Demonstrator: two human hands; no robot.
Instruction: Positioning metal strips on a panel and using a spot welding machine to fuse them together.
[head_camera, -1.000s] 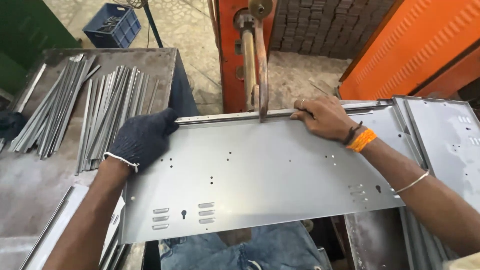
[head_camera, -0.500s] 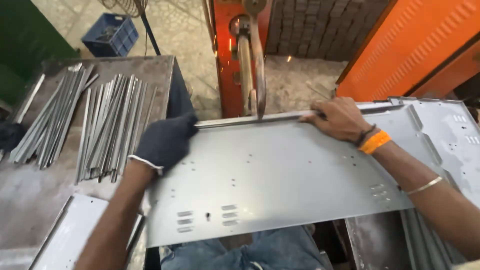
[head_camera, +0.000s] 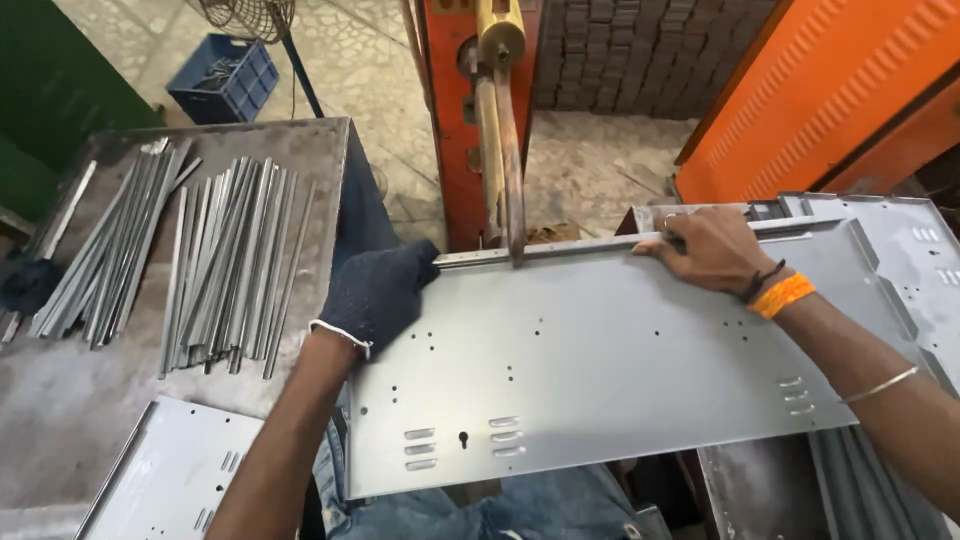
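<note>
Two bundles of thin metal strips (head_camera: 175, 260) lie on the grey surface (head_camera: 60, 420) at my far left, fanned out side by side. Near that corner, a second perforated panel (head_camera: 165, 480) rests flat, slotted at its near edge. Beyond the surface, on the stone floor, I see a blue crate (head_camera: 222, 80) and a green wall.

My left hand (head_camera: 378, 295), in a dark knitted glove, is closed over the far left corner of the large sheet-metal panel (head_camera: 610, 370), fingers wrapped on its folded rim. The panel lies across the middle of the view, tilted slightly, its near edge over my denim-covered lap. It carries small punched holes, and slots near both lower corners.

At the centre, the two curved arms of the orange machine (head_camera: 500, 150) come down onto the panel's far flange, between my hands; their tips touch the rim.

My right hand (head_camera: 705, 250), bare, with an orange band and dark cord at the wrist, presses palm-down on the far right part of the rim, fingers curled over the edge. My hands are well apart.

Further right, more grey panels (head_camera: 910, 250) are stacked beneath and beside it, in front of an orange cabinet (head_camera: 830, 90).
</note>
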